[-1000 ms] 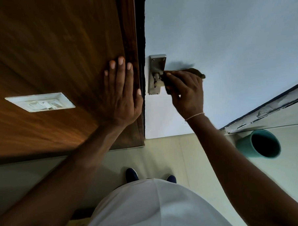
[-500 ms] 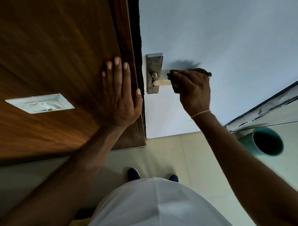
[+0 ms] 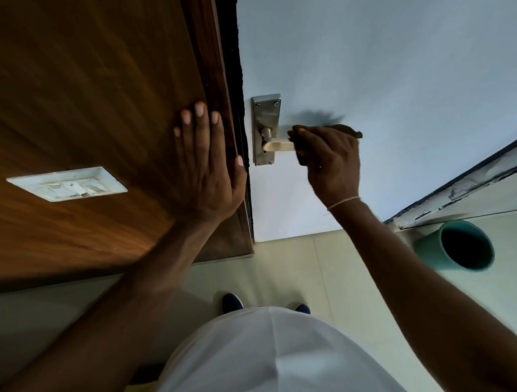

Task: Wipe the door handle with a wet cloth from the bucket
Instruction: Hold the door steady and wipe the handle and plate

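A metal lever door handle (image 3: pixel 277 145) on a steel backplate (image 3: pixel 266 118) sits on the pale blue door (image 3: pixel 364 58). My right hand (image 3: pixel 329 160) is closed around a dark brown cloth (image 3: pixel 347 130) and wraps the outer end of the lever; the inner part of the lever shows bare. Most of the cloth is hidden under my fingers. My left hand (image 3: pixel 205 168) lies flat, fingers together, on the brown wooden panel (image 3: pixel 84 99) beside the door edge. A teal bucket (image 3: pixel 458 246) stands on the floor at the right, its inside dark.
A white switch plate (image 3: pixel 67 184) is mounted on the wooden panel at left. A chipped door frame strip (image 3: pixel 464 187) runs along the right above the bucket. Pale floor tiles (image 3: pixel 287 271) and my dark shoes (image 3: pixel 232 303) lie below.
My right hand with the cloth has slid along the lever away from the backplate, uncovering the inner part of the handle. My left hand stays pressed on the wooden panel.
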`<state>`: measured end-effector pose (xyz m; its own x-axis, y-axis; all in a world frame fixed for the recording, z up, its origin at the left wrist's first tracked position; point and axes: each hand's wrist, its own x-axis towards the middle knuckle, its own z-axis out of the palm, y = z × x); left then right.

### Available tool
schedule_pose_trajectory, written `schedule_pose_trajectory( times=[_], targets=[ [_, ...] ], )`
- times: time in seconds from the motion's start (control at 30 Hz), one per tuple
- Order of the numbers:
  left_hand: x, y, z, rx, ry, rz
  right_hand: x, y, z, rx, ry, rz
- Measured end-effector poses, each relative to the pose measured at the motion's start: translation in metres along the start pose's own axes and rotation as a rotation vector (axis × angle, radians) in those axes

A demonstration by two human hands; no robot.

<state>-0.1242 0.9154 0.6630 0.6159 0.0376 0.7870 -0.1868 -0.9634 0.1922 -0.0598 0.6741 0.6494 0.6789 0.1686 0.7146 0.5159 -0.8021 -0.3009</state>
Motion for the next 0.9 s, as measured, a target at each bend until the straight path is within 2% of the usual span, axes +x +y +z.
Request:
schedule_pose_trajectory(
  times=[0.1,0.27,0.4,0.5,0.63,0.77,0.9],
  targets=[
    [-0.001,-0.003,0.001,0.002,0.009,0.006,0.001,-0.003,0.002,-0.011,0.019,0.062],
    [0.0,-0.002,0.002,0.01,0.013,0.008,0.007,-0.057,0.018,-0.021,0.003,-0.012],
    [0.0,-0.003,0.001,0.01,0.008,0.013,0.001,-0.031,0.008,-0.075,-0.056,-0.032],
    [0.0,-0.001,0.0,-0.004,0.015,0.011,-0.003,-0.003,-0.005,-0.122,-0.14,0.061],
    [0.001,0.0,-0.002,-0.01,0.003,0.008,-0.002,0.008,-0.012,0.02,-0.256,0.221],
    [0.0,-0.003,-0.005,-0.012,-0.011,0.018,-0.011,0.006,-0.01,0.221,-0.213,0.409],
    [0.001,-0.001,-0.008,-0.013,-0.009,0.024,-0.009,0.002,-0.014,0.191,-0.18,0.438]
  ],
)
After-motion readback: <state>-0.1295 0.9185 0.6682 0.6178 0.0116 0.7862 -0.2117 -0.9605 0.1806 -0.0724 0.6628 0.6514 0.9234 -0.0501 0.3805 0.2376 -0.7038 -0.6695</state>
